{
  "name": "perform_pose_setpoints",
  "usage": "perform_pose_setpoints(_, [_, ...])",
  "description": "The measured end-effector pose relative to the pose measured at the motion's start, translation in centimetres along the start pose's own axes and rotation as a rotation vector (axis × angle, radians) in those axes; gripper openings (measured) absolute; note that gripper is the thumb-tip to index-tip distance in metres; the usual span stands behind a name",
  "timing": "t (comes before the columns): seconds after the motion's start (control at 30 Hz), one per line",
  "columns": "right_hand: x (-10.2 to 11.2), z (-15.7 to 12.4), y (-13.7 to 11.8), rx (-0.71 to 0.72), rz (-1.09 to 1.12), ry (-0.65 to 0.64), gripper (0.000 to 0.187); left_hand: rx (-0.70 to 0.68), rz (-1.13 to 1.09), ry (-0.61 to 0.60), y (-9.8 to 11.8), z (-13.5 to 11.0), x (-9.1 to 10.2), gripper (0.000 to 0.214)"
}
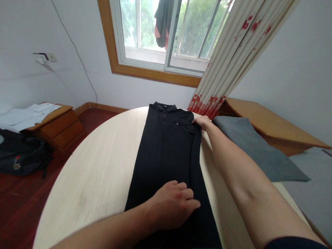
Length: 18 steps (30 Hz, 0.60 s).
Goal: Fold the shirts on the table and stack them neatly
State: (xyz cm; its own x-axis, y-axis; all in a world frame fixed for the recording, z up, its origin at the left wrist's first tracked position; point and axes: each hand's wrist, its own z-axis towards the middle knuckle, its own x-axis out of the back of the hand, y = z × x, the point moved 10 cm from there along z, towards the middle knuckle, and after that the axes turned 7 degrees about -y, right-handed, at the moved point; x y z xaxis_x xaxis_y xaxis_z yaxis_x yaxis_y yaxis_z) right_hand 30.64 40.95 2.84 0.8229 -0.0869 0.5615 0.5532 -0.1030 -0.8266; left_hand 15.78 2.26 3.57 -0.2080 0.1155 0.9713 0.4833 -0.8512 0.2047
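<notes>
A black polo shirt lies lengthwise on a round pale wooden table, folded into a narrow strip with its collar at the far end. My left hand rests on the near part of the shirt, fingers curled and pinching the folded right edge. My right hand reaches far out and grips the shirt's right shoulder near the collar, fingers closed on the cloth.
A grey cloth lies to the right of the table beside a wooden board. At the left stand a low wooden cabinet with white clothes and a black backpack on the red floor. A curtain hangs by the window.
</notes>
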Motion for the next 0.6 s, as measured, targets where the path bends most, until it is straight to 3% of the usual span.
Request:
perform_pose_setpoints(0.1, [-1.0,-0.2,-2.1,0.008,0.004,0.04,0.016,-0.017,-0.008,0.047,0.6,-0.1,0.7,0.011])
perform_pose_setpoints(0.27, [-4.4,-1.5,-6.5,0.218,-0.077,-0.005,0.02,-0.079,0.034,0.062,1.7,-0.3,1.2,0.013])
perform_pose_setpoints(0.4, [-6.6,-2.4,-7.1,0.289,-0.189,-0.056,0.024,-0.146,0.076,0.064,2.4,-0.5,1.5,0.016])
perform_pose_setpoints(0.6, [-8.3,-3.0,-7.8,0.387,-0.22,-0.203,0.033,-0.192,0.091,0.036,2.8,-0.7,1.5,0.019])
